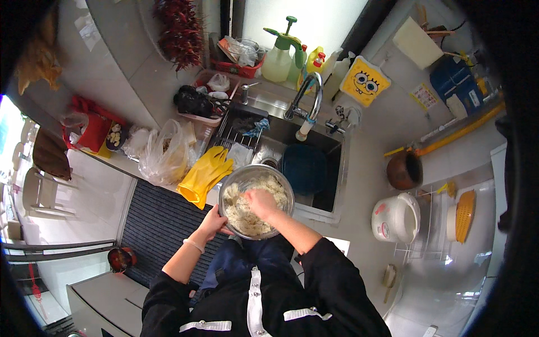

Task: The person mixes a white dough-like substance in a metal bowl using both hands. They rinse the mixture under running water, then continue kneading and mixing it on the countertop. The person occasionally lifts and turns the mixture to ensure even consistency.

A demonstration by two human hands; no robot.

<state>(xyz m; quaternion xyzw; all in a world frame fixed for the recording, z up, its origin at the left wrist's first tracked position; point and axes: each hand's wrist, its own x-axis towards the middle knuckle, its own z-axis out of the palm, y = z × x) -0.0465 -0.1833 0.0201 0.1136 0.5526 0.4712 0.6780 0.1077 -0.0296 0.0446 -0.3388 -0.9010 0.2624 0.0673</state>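
Note:
A round stainless steel bowl [290,189] is at the near edge of the sink, above the person's lap. It holds a pale, crumbly, dough-like mixture [248,221]. My left hand [214,223] grips the bowl's lower left rim, thumb up at the edge and fingers underneath. Inside the bowl, my right hand [261,203] is down in the mixture with its fingers bent; the fingertips are partly hidden and blurred, so whether they hold any of it cannot be told. Yellow rubber gloves [204,175] lie just left of the bowl.
Beyond the bowl is a steel sink [337,185] with a dark blue basin [304,168] under a faucet [316,101]. Plastic bags [166,151] and a drying rack [238,139] are at the left. A white rice cooker [393,219] stands at the right. Bottles and a pump sprayer [278,61] line the back.

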